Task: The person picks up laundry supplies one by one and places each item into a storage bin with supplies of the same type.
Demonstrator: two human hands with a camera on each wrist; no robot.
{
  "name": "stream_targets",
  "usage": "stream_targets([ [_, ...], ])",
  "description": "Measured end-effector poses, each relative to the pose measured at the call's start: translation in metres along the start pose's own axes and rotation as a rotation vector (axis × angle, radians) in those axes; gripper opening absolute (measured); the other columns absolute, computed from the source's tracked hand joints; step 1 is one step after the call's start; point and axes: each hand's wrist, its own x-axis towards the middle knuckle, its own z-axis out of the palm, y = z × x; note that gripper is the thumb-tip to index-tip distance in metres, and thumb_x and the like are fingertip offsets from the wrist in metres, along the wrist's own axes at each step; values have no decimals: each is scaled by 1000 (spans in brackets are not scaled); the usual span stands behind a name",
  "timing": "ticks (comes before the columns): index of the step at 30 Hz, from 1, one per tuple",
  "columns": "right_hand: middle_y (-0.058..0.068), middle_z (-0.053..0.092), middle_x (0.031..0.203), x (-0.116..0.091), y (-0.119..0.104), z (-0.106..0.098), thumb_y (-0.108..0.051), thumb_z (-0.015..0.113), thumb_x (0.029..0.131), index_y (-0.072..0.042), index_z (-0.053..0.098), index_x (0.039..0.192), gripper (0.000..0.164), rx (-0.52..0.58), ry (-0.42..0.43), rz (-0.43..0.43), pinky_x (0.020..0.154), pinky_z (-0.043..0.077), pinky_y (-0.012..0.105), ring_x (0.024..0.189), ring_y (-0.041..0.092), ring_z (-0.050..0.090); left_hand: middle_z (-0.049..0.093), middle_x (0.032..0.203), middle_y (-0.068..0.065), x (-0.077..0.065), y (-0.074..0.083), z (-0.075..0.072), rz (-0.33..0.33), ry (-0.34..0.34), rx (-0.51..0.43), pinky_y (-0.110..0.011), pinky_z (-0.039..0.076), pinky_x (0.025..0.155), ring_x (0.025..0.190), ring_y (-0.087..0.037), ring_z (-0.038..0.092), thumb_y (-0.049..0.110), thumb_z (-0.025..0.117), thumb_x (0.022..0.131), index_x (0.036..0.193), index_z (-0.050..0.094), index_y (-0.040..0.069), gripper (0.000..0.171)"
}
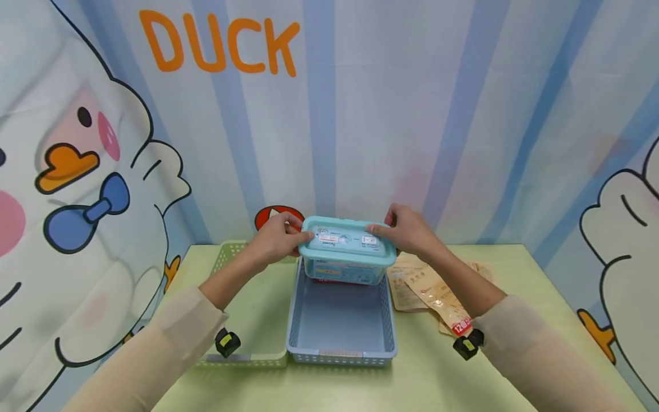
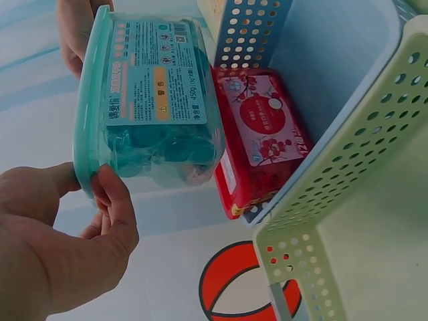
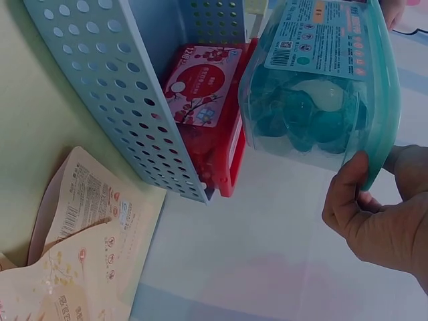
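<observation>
A clear plastic tub with a teal lid is lifted over the back end of the blue basket. My left hand pinches the lid rim at its left end, thumb on top. At the right end my right hand pinches the same rim. Teal pieces show through the tub's wall in both wrist views. Beneath it, a red tub with a pink label sits inside the blue basket against its back end; the teal tub mostly hides it in the head view.
To the left of the blue basket stands a green basket, side by side with it. Several beige pouches lie on the pale green table to the right. A printed curtain hangs behind the table.
</observation>
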Motion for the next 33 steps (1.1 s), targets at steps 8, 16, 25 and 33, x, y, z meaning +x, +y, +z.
stream_targets([
  [8,16,62,87,0,7,10,-36,75,101,-3,53,103,40,23,1,15,53,58,38,56,27,67,64,116,-22,0,-15,7,-32,1,-22,-34,64,77,84,-25,73,20,73,102,130,54,-5,42],
  [16,17,61,89,-2,11,16,-37,75,100,-2,53,104,42,60,-4,34,57,60,38,62,28,69,65,118,-23,-1,-23,11,-36,-17,-56,-34,64,77,83,-24,72,18,72,103,131,52,-4,41],
  [25,20,59,95,-7,8,19,-25,66,107,2,52,110,30,125,-52,32,58,62,37,66,26,69,67,112,-21,-4,-27,6,-58,-41,-40,-31,64,73,81,-25,75,19,73,102,128,53,-2,39],
  [33,17,60,91,-8,11,24,-20,67,106,0,53,106,24,112,-65,47,57,62,35,65,25,67,65,113,-21,-6,-31,7,-99,-70,-30,-30,63,72,75,-20,71,19,72,103,130,52,-3,40],
])
